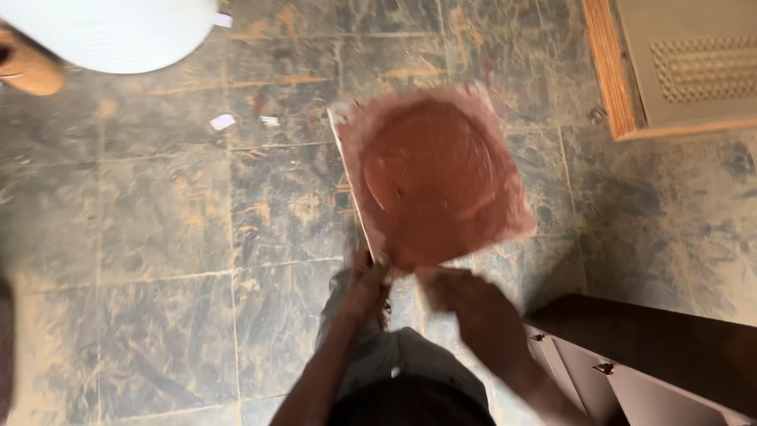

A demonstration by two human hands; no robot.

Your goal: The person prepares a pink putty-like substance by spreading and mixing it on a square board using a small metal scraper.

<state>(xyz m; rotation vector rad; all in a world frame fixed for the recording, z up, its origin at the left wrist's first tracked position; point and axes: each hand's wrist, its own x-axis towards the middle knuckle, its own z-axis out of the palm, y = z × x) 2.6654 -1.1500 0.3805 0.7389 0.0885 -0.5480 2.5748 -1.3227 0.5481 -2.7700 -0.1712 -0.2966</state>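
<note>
A square board (432,170) coated with wet reddish-brown clay, marked by a round ring, is held out above the stone floor. My left hand (369,278) grips the board's near left corner. My right hand (465,298) is blurred just below the board's near edge, fingers curled at the edge; its hold is unclear. Both forearms reach up from the bottom of the view.
Grey slate floor tiles (165,237) smeared with clay dust. A wooden-framed vent panel (678,71) lies top right. A dark cabinet top with pale drawers (646,347) stands bottom right. Another person's white garment (110,31) and sandal (31,71) are top left.
</note>
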